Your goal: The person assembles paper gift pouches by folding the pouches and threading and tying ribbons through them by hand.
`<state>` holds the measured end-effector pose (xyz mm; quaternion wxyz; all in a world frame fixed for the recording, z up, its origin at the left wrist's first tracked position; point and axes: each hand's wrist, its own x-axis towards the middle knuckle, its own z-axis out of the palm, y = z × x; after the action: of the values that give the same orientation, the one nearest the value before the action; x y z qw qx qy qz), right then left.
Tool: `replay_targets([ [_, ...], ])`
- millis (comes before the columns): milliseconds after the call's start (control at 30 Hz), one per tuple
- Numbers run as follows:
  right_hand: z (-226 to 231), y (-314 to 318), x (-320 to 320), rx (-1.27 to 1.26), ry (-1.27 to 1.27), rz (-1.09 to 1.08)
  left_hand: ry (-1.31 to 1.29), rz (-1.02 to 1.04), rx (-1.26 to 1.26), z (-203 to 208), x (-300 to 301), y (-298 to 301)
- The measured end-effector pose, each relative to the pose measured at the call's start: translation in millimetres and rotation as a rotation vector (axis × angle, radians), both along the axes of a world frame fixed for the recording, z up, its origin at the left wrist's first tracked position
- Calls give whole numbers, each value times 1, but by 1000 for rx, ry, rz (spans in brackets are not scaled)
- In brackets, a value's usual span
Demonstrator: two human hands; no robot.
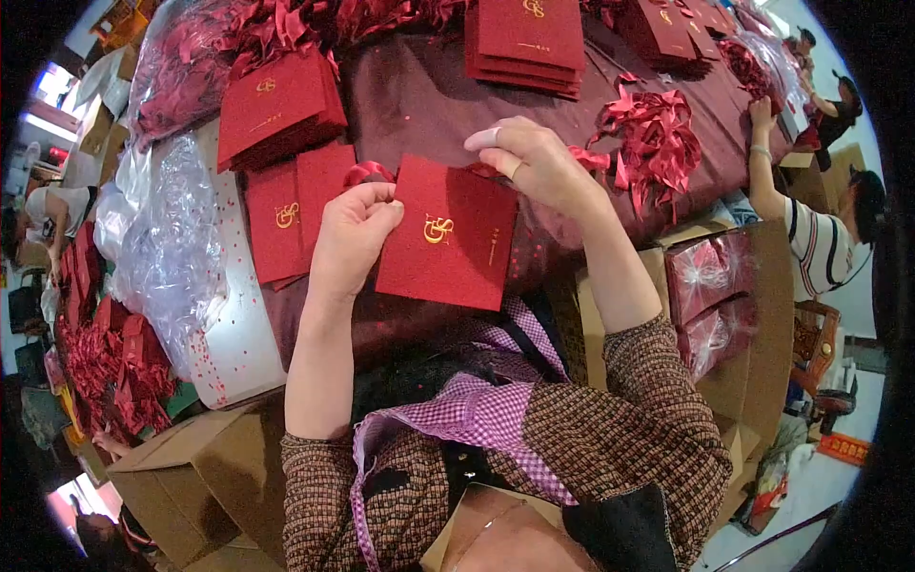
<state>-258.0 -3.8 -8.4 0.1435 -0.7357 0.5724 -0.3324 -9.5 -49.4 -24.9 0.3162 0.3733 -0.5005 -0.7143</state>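
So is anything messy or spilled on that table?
Yes. Tiny red flecks are scattered over the white sheet at the table's left edge, like spilled glitter. Loose red ribbons lie tangled beside the right hand. The red card looks fine.

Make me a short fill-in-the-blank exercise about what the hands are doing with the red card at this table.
1. Both hands hold a square red card with a ____ emblem printed on it.
2. The left hand pinches the card's ____ edge beside a loop of red ribbon.
3. The right hand wears a white covering on one ____.
4. A pile of shiny red ribbon bows lies to the ____ of the right hand.

Missing words: gold; left; finger; right
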Motion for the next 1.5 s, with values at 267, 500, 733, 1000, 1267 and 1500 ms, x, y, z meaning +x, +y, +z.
replay_targets([
  [267, -14, -15, 10, 22, 114, 137, -66, -46, -45, -10, 6, -3],
  [500, -24, -12, 7, -93, -88, -106, -58, -38, -69, -5, 4, 1],
  [733, 0, 22, 54, 40, -426, -79, -28, -7, -108, -7, 3, 1],
  [1000, -7, 22, 79, -190, -176, -97, -37, -25, -122, -3, 7, 0],
  [1267, -7, 23, 81, -250, -127, -110, 1, -18, -175, -1, 6, 1],
  [1500, -3, 24, 83, -235, -164, -161, -3, 3, -196, -3, 6, 2],
])
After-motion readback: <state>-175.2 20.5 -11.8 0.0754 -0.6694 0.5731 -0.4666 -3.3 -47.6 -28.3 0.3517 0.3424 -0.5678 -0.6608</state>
